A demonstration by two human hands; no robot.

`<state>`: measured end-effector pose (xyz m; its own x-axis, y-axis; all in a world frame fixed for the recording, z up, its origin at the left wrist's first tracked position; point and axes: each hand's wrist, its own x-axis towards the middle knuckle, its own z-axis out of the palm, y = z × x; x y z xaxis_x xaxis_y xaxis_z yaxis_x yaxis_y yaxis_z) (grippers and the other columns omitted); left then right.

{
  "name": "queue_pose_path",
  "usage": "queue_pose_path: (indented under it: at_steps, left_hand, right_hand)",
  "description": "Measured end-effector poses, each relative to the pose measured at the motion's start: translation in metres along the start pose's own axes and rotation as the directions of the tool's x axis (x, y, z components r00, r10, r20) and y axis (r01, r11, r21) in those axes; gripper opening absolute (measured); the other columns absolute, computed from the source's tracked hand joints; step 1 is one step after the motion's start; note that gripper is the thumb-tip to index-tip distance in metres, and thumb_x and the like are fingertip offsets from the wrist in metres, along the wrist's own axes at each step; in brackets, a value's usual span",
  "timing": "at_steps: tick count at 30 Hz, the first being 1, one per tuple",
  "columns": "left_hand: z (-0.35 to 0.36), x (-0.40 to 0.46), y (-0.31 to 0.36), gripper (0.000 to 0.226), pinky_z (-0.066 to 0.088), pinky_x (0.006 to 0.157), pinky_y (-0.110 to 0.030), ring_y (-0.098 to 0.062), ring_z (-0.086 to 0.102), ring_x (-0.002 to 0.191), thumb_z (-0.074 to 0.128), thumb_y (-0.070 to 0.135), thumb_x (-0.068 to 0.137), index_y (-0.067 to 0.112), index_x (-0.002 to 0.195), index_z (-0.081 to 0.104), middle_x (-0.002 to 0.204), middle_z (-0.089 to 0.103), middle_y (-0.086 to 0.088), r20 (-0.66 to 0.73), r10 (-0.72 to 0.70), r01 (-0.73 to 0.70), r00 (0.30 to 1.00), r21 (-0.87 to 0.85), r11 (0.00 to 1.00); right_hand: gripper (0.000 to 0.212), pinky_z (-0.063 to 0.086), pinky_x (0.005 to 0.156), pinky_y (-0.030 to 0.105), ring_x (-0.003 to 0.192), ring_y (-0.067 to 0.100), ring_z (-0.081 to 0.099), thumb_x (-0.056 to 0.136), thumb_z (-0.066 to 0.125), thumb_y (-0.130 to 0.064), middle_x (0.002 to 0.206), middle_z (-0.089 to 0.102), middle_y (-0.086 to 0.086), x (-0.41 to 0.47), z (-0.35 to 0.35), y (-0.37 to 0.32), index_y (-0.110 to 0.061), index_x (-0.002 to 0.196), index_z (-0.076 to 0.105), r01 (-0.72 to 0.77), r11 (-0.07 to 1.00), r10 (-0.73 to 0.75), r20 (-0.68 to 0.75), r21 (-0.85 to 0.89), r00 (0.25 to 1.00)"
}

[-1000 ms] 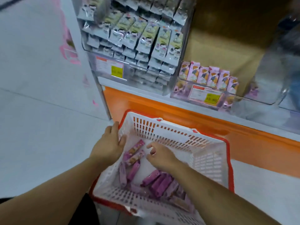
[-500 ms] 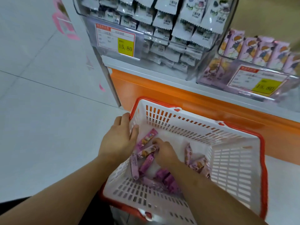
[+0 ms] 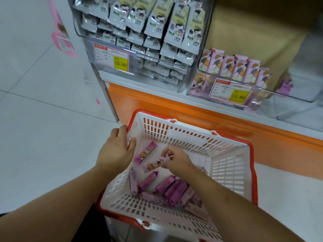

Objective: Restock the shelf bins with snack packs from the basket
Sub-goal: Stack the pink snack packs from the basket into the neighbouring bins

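Snack packs [image 3: 167, 189], purple wrappers, lay heaped along the near wall of the basket [image 3: 227, 172], with two more lying flat toward its left wall. The left hand [image 3: 115, 151] gripped the basket's left rim, thumb inside, fingers curled over the edge. The right hand [image 3: 176, 159] pinched one end of a pack [image 3: 153, 165] near the middle of the basket floor. I could not tell whether the pack was lifted clear or dragging on the floor. Judgement: the pick-up step was in hand. To do it well I would keep the left hand steady on the rim so the basket stays level, take the pack by its body rather than the crimped end, then carry it to the purple bin [image 3: 232, 81] at the shelf's right, not the bin of white packs [image 3: 148, 41].
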<state>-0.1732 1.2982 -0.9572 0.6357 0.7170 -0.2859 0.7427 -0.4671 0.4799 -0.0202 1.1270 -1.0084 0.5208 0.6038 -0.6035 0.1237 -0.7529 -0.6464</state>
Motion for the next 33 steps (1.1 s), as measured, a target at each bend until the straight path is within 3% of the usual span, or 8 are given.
queue_pose_path:
  at_steps: [5, 8, 13, 18, 22, 25, 30, 33]
  left_hand:
    - [-0.014, -0.002, 0.011, 0.073, 0.038, 0.113, -0.058, -0.042, 0.037, 0.143, 0.034, 0.061, 0.102, 0.021, 0.160, 0.016, 0.162, 0.024, -0.017, 0.064, -0.084, 0.077, 0.994, 0.097, 0.992]
    - [-0.035, -0.011, 0.034, 0.069, 0.035, 0.114, -0.054, -0.040, 0.039, 0.142, 0.040, 0.055, 0.103, 0.012, 0.156, 0.029, 0.155, 0.034, -0.020, -0.020, 0.018, -0.015, 1.000, 0.153, 0.988]
    - [-0.088, -0.040, 0.128, 0.028, 0.049, 0.093, -0.038, -0.018, 0.065, 0.105, 0.045, 0.045, 0.106, 0.028, 0.110, 0.066, 0.108, 0.068, 0.005, -0.027, 0.303, -0.298, 0.953, -0.290, 0.909]
    - [-0.134, -0.079, 0.219, 0.027, 0.059, 0.088, -0.033, -0.012, 0.073, 0.096, 0.071, 0.040, 0.094, 0.032, 0.120, 0.070, 0.104, 0.074, 0.006, 0.118, 0.532, -0.343, 0.838, -0.643, 0.684]
    - [-0.148, -0.079, 0.262, 0.041, 0.059, 0.079, -0.029, -0.016, 0.072, 0.087, 0.084, 0.022, 0.086, 0.027, 0.122, 0.065, 0.098, 0.069, -0.001, 0.116, 0.577, -0.431, 0.808, -0.552, 0.714]
    - [-0.155, -0.068, 0.289, 0.045, 0.060, 0.082, -0.044, -0.034, 0.070, 0.089, 0.088, 0.018, 0.082, 0.029, 0.119, 0.066, 0.098, 0.070, -0.010, 0.114, 0.576, -0.437, 0.809, -0.538, 0.721]
    - [-0.154, -0.040, 0.338, 0.049, 0.059, 0.065, -0.031, -0.014, 0.067, 0.071, 0.091, 0.020, 0.077, 0.031, 0.117, 0.066, 0.095, 0.071, -0.008, 0.035, 0.591, -0.510, 0.806, -0.467, 0.723]
    - [-0.144, -0.011, 0.366, 0.046, 0.056, 0.061, -0.024, -0.019, 0.073, 0.077, 0.093, 0.019, 0.074, 0.026, 0.110, 0.066, 0.094, 0.072, -0.006, -0.029, 0.584, -0.545, 0.811, -0.398, 0.738]
  right_hand:
    - [0.040, 0.064, 0.080, 0.047, 0.086, 0.023, 0.074, 0.084, 0.082, 0.001, 0.118, 0.067, 0.000, -0.052, -0.068, -0.063, -0.030, 0.105, 0.067, 0.060, 0.998, -0.061, 0.043, 0.017, 0.997]
    - [0.043, 0.059, 0.083, 0.050, 0.086, 0.027, 0.073, 0.087, 0.078, 0.004, 0.110, 0.065, -0.002, -0.094, -0.112, -0.103, -0.019, 0.120, 0.063, 0.132, 0.991, -0.133, 0.032, 0.032, 0.991]
    - [0.039, 0.056, 0.075, 0.041, 0.079, 0.022, 0.067, 0.090, 0.074, 0.005, 0.114, 0.069, 0.004, -0.161, -0.182, -0.136, -0.013, 0.121, 0.060, 0.261, 0.964, -0.259, -0.053, 0.043, 0.964]
    - [0.034, 0.056, 0.078, 0.036, 0.079, 0.018, 0.069, 0.089, 0.073, 0.010, 0.109, 0.076, 0.013, -0.204, -0.229, -0.138, -0.012, 0.114, 0.065, 0.371, 0.920, -0.342, -0.205, 0.125, 0.917]
    - [0.030, 0.058, 0.079, 0.037, 0.080, 0.020, 0.070, 0.092, 0.072, 0.006, 0.095, 0.076, 0.010, -0.217, -0.254, -0.138, -0.011, 0.117, 0.068, 0.446, 0.878, -0.388, -0.288, 0.174, 0.875]
    - [0.030, 0.061, 0.089, 0.035, 0.091, 0.013, 0.075, 0.092, 0.076, -0.003, 0.107, 0.076, 0.000, -0.219, -0.274, -0.134, -0.019, 0.117, 0.072, 0.489, 0.862, -0.420, -0.355, 0.130, 0.835]
    - [0.042, 0.051, 0.109, 0.034, 0.119, 0.008, 0.063, 0.096, 0.070, -0.013, 0.132, 0.064, -0.009, -0.208, -0.318, -0.117, -0.028, 0.134, 0.062, 0.430, 0.889, -0.431, -0.610, -0.159, 0.665]
    - [0.047, 0.047, 0.076, 0.003, 0.088, 0.004, 0.063, 0.098, 0.064, -0.012, 0.131, 0.061, -0.009, -0.209, -0.334, -0.108, -0.030, 0.141, 0.059, 0.368, 0.910, -0.389, -0.698, -0.190, 0.601]
